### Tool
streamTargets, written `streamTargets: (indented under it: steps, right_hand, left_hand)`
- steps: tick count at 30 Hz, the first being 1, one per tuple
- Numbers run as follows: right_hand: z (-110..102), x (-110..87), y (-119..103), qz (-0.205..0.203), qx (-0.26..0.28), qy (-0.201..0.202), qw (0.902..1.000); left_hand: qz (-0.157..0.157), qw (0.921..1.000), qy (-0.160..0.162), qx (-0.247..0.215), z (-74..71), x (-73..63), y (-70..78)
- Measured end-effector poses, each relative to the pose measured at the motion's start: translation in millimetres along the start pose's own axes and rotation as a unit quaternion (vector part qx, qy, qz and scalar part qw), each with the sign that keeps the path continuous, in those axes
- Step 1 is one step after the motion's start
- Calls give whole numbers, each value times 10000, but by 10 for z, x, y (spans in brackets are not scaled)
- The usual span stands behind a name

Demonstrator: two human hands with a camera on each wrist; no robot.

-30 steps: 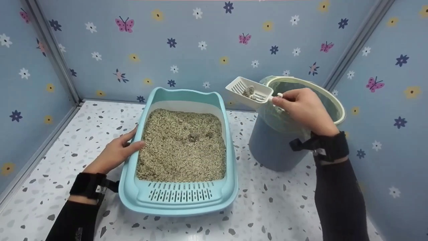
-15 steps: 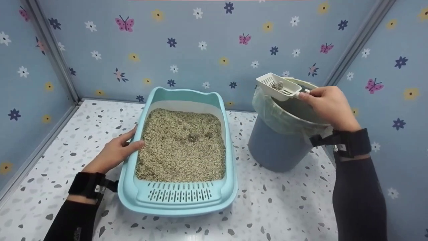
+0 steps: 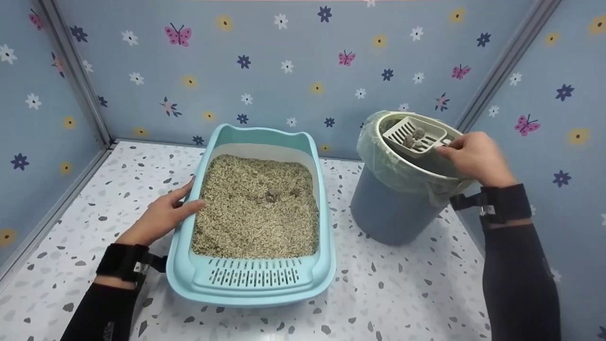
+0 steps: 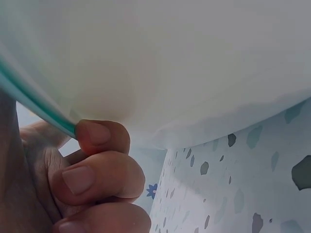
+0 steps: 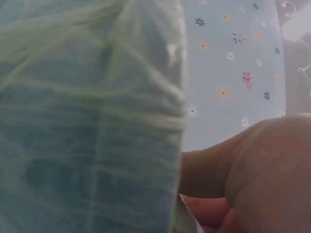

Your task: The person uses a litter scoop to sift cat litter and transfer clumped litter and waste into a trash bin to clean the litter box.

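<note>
My right hand (image 3: pixel 480 158) grips the handle of a white slotted litter scoop (image 3: pixel 428 130), held over the mouth of the bin (image 3: pixel 393 206). Several greyish clumps (image 3: pixel 413 137) lie in the scoop. On the left side of the blue litter box (image 3: pixel 251 296), my left hand (image 3: pixel 163 215) holds the rim, thumb on top. The left wrist view shows its fingers (image 4: pixel 104 177) curled under that rim. Pellet litter (image 3: pixel 255 222) fills the box, with a few dark clumps (image 3: pixel 273 194) on its surface. In the right wrist view, the bin's liner hides the scoop's basket.
A pale green bag (image 3: pixel 378 156) lines the bin and folds over its rim. The bin stands right of the litter box on a speckled white surface (image 3: pixel 378 303). Flowered blue panels (image 3: pixel 284 61) enclose the back and both sides.
My right hand has carried the scoop rightward from beside the bin to over its opening, then lowered it, with the clumps still in it. My left hand stays on the litter box.
</note>
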State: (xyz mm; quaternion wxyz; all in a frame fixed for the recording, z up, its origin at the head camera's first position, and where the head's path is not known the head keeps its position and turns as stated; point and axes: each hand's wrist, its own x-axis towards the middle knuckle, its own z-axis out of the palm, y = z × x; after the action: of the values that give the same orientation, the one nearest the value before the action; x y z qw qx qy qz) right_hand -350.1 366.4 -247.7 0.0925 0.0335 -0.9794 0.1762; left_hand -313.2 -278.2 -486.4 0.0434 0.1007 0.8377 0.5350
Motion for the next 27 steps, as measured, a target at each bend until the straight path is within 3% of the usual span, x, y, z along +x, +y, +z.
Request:
streamTargets:
  steps: [7, 11, 20, 27]
  right_hand:
    - [-10, -2, -11, 119, -78, -486, 9987]
    - [-3, -24, -23, 9, -197, -468, 9987]
    - [47, -74, -42, -267, -616, 224, 9975]
    - [105, -113, -47, -378, -950, 542, 9933]
  left_hand:
    - [-5, 9999, 45, 112, -2, -7, 7]
    - [-8, 9999, 47, 147, -2, 4, -7]
    - [31, 9999, 39, 103, -4, 17, -9]
    - [-6, 10000, 24, 81, 1, -2, 9]
